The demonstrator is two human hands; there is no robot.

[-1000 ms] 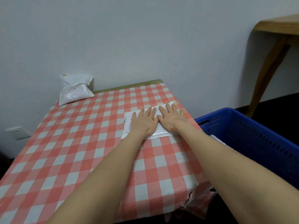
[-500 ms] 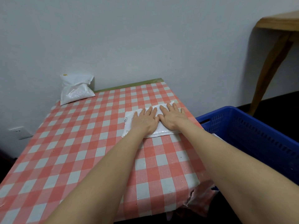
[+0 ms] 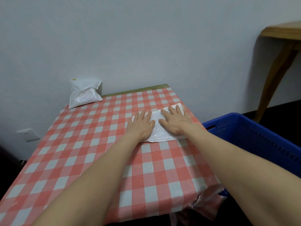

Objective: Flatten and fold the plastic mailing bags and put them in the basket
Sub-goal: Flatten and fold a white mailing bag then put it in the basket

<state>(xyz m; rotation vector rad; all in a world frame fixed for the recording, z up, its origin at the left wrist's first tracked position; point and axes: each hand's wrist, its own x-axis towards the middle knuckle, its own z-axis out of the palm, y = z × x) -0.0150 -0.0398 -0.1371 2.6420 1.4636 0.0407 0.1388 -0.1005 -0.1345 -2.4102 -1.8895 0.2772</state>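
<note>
One mailing bag (image 3: 156, 129) under flat left hand (image 3: 140, 126), right hand (image 3: 175, 122)

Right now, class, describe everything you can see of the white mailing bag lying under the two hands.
The mailing bag is white, thin, glossy plastic, lightly crinkled, and lies flat as a wide rectangle on the red-and-white checked tablecloth, near the table's right edge, close to the blue basket. The left hand presses its left part and the right hand its right part, palms down, fingers straight, leaving a bare strip between them. Its near edge and far right corner show.
</note>
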